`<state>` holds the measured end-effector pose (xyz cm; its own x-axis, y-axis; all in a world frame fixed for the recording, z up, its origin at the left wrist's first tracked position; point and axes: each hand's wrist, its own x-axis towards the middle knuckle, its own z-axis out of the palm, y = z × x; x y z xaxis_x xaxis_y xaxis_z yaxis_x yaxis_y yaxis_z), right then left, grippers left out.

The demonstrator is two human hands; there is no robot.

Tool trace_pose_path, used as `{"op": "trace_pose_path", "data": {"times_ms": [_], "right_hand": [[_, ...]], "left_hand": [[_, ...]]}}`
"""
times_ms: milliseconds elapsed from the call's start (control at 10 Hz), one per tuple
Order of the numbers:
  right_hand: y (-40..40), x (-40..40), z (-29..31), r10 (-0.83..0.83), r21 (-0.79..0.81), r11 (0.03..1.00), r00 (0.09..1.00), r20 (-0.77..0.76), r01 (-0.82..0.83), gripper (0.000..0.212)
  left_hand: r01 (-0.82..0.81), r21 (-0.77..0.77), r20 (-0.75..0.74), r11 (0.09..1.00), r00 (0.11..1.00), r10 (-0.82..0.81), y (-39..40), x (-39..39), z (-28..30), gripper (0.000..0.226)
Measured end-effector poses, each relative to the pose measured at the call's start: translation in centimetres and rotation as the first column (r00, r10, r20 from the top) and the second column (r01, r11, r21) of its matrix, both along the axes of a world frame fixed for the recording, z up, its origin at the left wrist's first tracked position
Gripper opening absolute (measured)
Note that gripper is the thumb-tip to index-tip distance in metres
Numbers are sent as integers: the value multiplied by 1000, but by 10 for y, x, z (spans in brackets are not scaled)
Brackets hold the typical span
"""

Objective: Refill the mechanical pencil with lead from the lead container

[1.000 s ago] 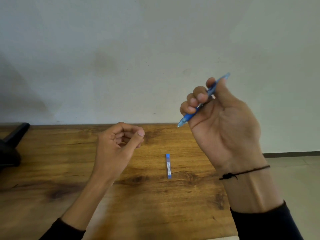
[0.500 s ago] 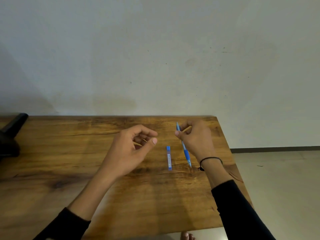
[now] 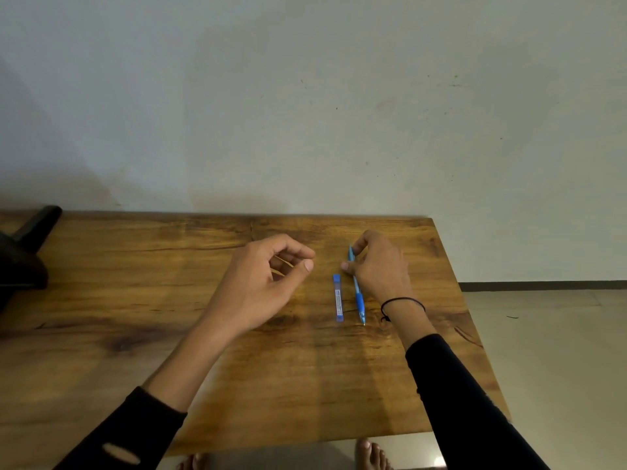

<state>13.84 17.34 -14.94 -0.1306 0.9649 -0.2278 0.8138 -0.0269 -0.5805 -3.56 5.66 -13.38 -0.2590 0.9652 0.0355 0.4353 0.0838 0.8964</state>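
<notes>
Your right hand (image 3: 380,266) pinches the upper end of the mechanical pencil (image 3: 357,289) between thumb and fingers, with the rest of the hand arched over the barrel. Its blue body lies along the wooden table (image 3: 169,300), the tip pointing toward you and the grip section showing just below your palm. Whether the far end is lifted off the wood or resting flat, you cannot tell from this angle.

Your left hand (image 3: 261,283) hovers above the table with nothing in it, fingers loosely curled and the thumb and forefinger apart. It sits to the left of the lead container (image 3: 338,298), not touching it.

That lead container is a slim blue tube with a white label, lying flat just beside the pencil on its left and nearly parallel to it, a narrow strip of wood between them.

A thin black cord (image 3: 402,301) circles your right wrist, and dark sleeves cover both forearms. At the far left edge a black object (image 3: 23,252) rests on the table, well apart from everything else. Bare toes (image 3: 371,454) show below the table's near edge.
</notes>
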Motion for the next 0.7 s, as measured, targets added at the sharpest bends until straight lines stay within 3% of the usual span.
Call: {"op": "trace_pose_path", "data": {"times_ms": [200, 400, 500, 600, 700], "right_hand": [[1, 2, -4, 3, 4, 1000, 1000, 10, -3, 33], [1, 15, -9, 12, 64, 998, 998, -69, -8, 20], [-11, 28, -21, -1, 107, 994, 996, -88, 10, 8], [-9, 35, -24, -1, 172, 985, 997, -74, 13, 7], [-28, 44, -28, -17, 170, 985, 992, -123, 37, 4]], "left_hand": [[-9, -16, -89, 1000, 996, 8, -1, -2, -2, 8], [-70, -3, -259, 998, 964, 67, -6, -6, -10, 6], [-66, -49, -438, 997, 898, 38, -15, 0, -21, 16], [-58, -141, -567, 988, 823, -32, -18, -6, -35, 46], [-46, -380, -588, 924, 783, -203, -48, 3, -49, 71]]}}
